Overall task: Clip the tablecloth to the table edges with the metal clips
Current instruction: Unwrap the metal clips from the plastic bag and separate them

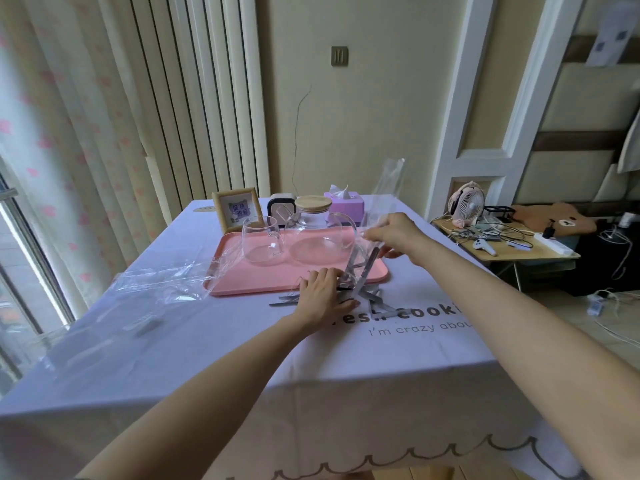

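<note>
A pale lilac tablecloth point(242, 358) with grey lettering covers the table and hangs over its near edge. Several metal clips point(372, 299) lie in a loose pile just in front of the pink tray. My left hand point(323, 299) rests flat on the clips at the pile's left side, fingers spread. My right hand point(394, 233) is raised above the pile and pinches a clear plastic bag point(384, 199); some clips point(360, 265) hang or slide out of its lower end.
A pink tray point(249, 282) holds a glass mug point(261, 242) and a glass teapot with wooden lid point(315, 230). Behind stand a photo frame point(237, 209) and purple tissue box point(346, 202). Another empty plastic bag point(166, 278) lies left. A cluttered side table point(502, 251) stands right.
</note>
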